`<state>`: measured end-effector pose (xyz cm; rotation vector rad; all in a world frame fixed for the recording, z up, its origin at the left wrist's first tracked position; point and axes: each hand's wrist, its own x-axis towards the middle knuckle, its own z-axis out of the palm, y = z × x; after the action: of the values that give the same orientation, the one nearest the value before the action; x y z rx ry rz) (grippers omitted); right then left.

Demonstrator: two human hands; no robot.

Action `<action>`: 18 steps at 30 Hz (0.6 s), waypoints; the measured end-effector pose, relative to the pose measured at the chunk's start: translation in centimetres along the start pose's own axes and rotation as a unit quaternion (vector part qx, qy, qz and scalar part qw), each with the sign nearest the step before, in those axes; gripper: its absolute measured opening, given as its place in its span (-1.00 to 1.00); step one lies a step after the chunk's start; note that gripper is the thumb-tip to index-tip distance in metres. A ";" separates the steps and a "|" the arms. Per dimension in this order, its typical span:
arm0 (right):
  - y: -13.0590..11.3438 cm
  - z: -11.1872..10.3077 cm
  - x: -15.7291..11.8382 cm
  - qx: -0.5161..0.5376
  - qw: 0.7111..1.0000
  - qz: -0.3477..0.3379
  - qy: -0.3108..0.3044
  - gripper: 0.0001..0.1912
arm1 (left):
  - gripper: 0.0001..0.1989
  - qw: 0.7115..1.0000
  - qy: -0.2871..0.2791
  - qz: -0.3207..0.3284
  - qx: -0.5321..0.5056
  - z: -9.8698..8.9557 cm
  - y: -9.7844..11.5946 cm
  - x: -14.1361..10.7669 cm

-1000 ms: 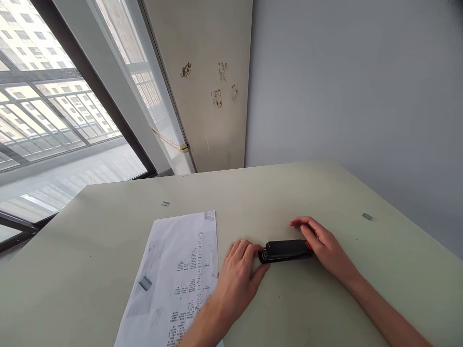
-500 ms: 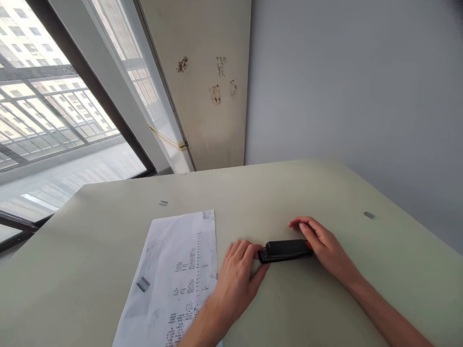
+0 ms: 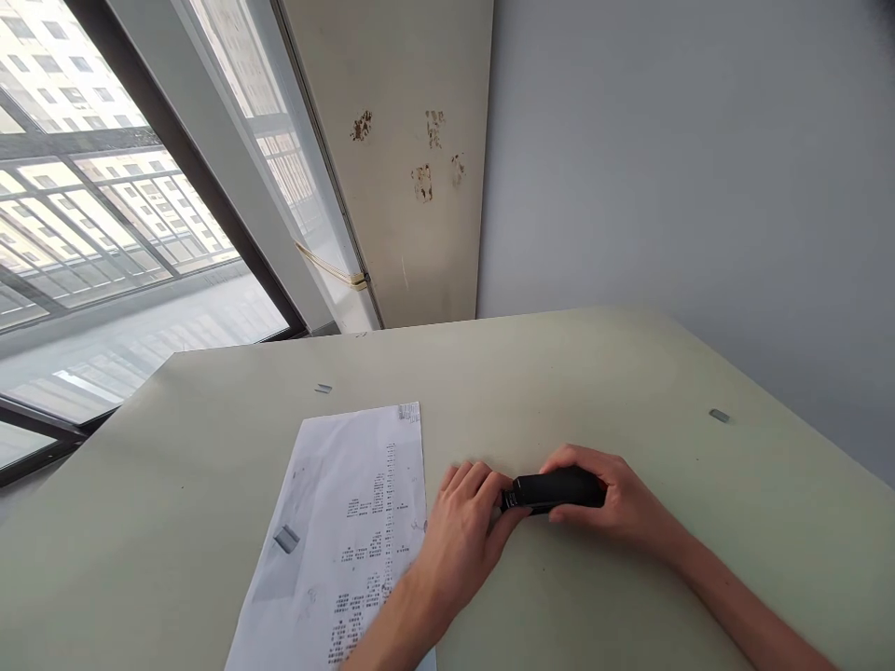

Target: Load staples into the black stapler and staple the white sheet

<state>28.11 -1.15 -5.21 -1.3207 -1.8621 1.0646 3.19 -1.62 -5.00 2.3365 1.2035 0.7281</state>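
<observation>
A black stapler [image 3: 556, 487] lies on the pale table, its length running left to right between my hands. My left hand [image 3: 465, 522] grips its left end between thumb and fingers. Around the right end, my right hand [image 3: 612, 492] is closed, with the thumb on the near side and the fingers on the far side. Left of my left hand lies a printed white sheet [image 3: 332, 522], and my left forearm crosses its near right part. A small strip of grey staples [image 3: 286, 539] rests on the sheet's left part.
On the table [image 3: 559, 373], another staple strip [image 3: 323, 388] lies beyond the paper and one more [image 3: 719, 416] lies far to the right. A blue-grey wall [image 3: 685, 168] stands behind, with a stained panel [image 3: 398, 233] and a window [image 3: 104, 214] to the left.
My right thumb and fingers have closed around the stapler's right part, where before the fingers were raised off its far side. My left hand stays on the left end. The view has shifted slightly.
</observation>
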 end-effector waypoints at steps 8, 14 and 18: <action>-0.5 -1.0 0.2 0.039 0.999 0.018 0.001 -0.73 | -0.88 1.000 0.008 -0.003 0.006 0.1 -0.2 -0.1; 0.3 -2.2 0.4 0.032 0.997 0.053 0.036 -0.71 | -0.87 0.999 0.024 -0.030 0.006 0.0 0.0 0.0; 0.5 -3.0 0.4 0.019 0.996 0.063 0.068 -0.65 | -0.87 0.998 0.036 -0.046 0.000 0.0 0.1 0.0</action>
<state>30.72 0.14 -4.21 -1.4668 -1.6696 1.0422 3.23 -1.65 -4.98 2.2549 1.3330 0.7867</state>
